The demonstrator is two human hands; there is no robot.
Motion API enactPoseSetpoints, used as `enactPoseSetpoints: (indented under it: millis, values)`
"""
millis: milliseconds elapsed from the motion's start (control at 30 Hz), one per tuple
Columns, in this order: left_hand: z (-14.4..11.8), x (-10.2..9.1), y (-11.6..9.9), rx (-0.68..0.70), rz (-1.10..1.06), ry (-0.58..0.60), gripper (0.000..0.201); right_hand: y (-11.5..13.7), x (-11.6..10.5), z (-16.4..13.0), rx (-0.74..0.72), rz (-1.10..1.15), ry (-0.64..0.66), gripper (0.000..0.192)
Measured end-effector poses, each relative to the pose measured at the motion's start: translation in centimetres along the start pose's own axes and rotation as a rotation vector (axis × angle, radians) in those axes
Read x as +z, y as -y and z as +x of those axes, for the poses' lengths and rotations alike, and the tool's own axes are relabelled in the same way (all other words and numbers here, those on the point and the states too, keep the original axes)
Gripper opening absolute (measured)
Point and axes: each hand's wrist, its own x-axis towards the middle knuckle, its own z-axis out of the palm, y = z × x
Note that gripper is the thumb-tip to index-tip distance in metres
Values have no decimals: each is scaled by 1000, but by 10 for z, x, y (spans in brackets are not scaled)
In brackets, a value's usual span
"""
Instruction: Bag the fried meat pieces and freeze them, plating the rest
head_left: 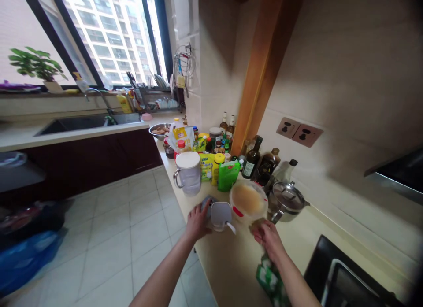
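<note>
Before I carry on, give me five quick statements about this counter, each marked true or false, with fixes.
1. The lidded pitcher stands left of the green packet. True.
2. The right hand is at the lidded pitcher. False: it is near the round plastic tub.
3. The left hand is at the small square container. True.
4. The metal pot is uncovered. False: its lid is on.
5. The wall sockets are higher than the metal pot. True.

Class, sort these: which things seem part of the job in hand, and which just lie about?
Likely in the job:
- box, by the left hand
- spoon
- tub, by the right hand

Lying about:
- jug
- pot
- plant
</note>
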Motion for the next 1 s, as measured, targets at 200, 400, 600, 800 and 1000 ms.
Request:
enactPoseSetpoints:
  millis: [200, 400, 600, 800, 1000]
  values:
    - [52, -21, 4, 37, -206, -101, 57, 14, 2, 10, 185, 265, 163, 65]
    - [138, -42, -46, 167, -269, -195, 36, 18, 7, 12, 200, 244, 86, 68]
    - [141, -45, -47, 228, -259, -175, 10, 28, 25, 18, 190, 333, 71, 70]
    - [127, -54, -7, 192, -197, -165, 17, 39, 54, 28, 176, 351, 57, 65]
    - [121, -59, 2, 133, -181, -150, 21, 47, 79, 41, 170, 373, 46, 67]
